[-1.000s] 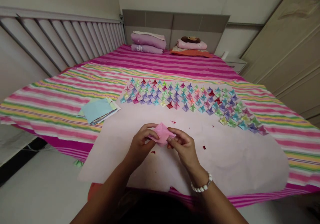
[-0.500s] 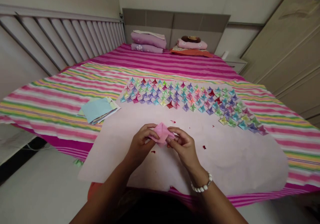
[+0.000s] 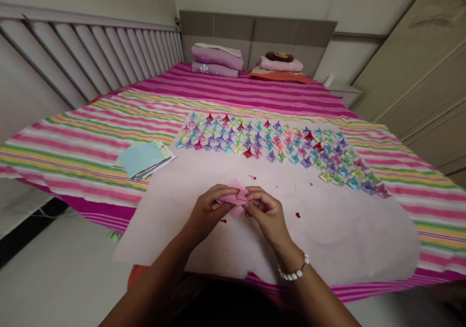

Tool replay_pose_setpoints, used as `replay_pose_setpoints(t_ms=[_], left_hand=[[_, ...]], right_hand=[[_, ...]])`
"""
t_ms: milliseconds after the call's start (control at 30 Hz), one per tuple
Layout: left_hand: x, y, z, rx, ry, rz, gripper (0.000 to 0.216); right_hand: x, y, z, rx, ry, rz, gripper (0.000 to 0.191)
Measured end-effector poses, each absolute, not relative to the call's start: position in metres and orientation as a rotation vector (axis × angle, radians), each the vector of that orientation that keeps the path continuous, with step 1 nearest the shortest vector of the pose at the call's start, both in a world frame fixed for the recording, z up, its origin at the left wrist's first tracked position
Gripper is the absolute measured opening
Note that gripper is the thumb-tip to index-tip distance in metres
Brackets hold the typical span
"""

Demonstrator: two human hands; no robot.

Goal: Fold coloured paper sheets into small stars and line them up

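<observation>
A piece of folded pink origami paper (image 3: 237, 197) is held above a large pale sheet (image 3: 174, 196) spread on the bed. My left hand (image 3: 209, 208) pinches its left side between thumb and fingers. On the opposite side, my right hand (image 3: 265, 210) grips the paper's right corner, a white bead bracelet on that wrist. Pointed flaps stick out at the top and bottom of the paper, and a crease runs across its middle. Beyond the hands, several rows of small folded paper pieces (image 3: 257, 140) in many colours stand on the sheet.
A stack of paper squares, light blue on top (image 3: 141, 159), lies at the left on the striped bedspread (image 3: 91, 157). Small dark red scraps (image 3: 297, 215) dot the sheet. Folded purple bedding (image 3: 217, 60) and a plush toy (image 3: 279, 57) rest by the headboard (image 3: 233, 30).
The pink paper's centre has been pressed together, its side points drawn inward and a crosswise fold now showing. Both hands have stayed in nearly the same place, still gripping it.
</observation>
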State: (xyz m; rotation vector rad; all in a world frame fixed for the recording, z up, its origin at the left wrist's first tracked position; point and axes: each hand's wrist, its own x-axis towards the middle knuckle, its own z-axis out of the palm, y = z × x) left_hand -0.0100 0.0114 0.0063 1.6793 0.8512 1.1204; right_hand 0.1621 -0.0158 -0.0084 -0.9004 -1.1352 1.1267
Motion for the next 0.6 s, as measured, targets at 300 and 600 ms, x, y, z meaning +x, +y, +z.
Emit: replay_pose_setpoints(t_ms=[300, 600], left_hand=[[-0.0086, 0.0116, 0.0048, 1.600, 0.846, 1.124, 0.015], [-0.0073, 0.0115, 0.0036, 1.619, 0.873, 1.186, 0.018]], right_hand=[[0.1588, -0.0155, -0.0070, -0.980, -1.041, 1.152, 0.031], [0.1631, -0.0148, -0.0118, -0.875, -1.089, 1.291, 0.024]])
